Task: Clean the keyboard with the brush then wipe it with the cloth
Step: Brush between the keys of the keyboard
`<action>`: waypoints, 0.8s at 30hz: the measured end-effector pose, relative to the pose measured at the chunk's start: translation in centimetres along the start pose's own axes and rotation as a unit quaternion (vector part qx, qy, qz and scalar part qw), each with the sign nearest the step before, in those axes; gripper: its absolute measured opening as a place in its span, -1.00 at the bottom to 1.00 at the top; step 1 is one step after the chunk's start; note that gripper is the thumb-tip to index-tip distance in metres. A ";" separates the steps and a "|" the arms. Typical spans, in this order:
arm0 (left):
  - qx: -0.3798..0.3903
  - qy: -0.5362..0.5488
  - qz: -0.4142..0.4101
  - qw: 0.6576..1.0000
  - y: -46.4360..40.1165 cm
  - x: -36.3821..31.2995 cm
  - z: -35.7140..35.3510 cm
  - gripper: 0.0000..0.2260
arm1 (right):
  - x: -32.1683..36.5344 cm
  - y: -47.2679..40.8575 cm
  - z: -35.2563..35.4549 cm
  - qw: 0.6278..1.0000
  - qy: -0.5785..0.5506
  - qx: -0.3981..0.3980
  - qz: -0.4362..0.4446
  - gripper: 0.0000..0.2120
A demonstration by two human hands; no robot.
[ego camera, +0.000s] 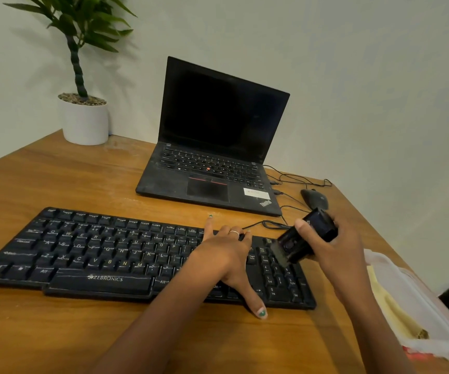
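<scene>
A black full-size keyboard [96,255] lies across the wooden desk in front of me. My left hand [227,255] rests flat on its right-middle part, fingers spread, pressing it down. My right hand [334,247] grips a black block-shaped brush [303,240]. The brush's bristles touch the keys of the number pad at the keyboard's right end. A yellow cloth [390,303] lies in a clear plastic box [428,319] at the right edge of the desk.
An open black laptop [218,147] with a dark screen stands behind the keyboard. A black mouse [313,198] and loose cables lie to its right. A potted plant [83,117] stands at the back left corner. The desk edge runs diagonally at right.
</scene>
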State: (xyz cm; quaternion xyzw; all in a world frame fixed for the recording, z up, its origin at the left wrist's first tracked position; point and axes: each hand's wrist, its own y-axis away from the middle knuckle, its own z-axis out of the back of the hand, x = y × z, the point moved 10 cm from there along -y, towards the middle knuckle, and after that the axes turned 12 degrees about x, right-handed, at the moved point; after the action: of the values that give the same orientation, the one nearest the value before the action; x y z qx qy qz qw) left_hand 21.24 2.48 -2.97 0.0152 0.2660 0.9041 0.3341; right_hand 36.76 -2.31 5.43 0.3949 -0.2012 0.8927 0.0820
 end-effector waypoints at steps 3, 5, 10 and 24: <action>0.007 0.003 -0.001 1.000 -0.1 0.0 0.0 0.20 | -0.2 0.0 1.0 0.994 0.098 -0.045 -0.011 -0.72; 0.008 0.003 -0.002 1.000 0.0 0.0 -0.1 0.19 | 0.5 -0.1 1.6 0.985 0.149 -0.089 -0.005 -0.66; 0.008 0.003 0.000 1.000 0.1 0.0 0.0 0.20 | -1.0 -2.0 -1.3 0.998 -0.053 -0.011 -0.027 -0.78; -0.011 0.000 -0.003 1.000 0.1 0.1 0.3 0.21 | 3.0 1.1 0.5 0.994 0.057 -0.074 0.052 -0.65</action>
State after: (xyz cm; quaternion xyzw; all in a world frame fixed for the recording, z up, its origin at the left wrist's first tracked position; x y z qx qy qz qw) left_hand 21.19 2.61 -2.74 0.0105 0.2565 0.9060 0.3366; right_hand 34.71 -3.56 7.61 0.3247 -0.2823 0.8995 0.0759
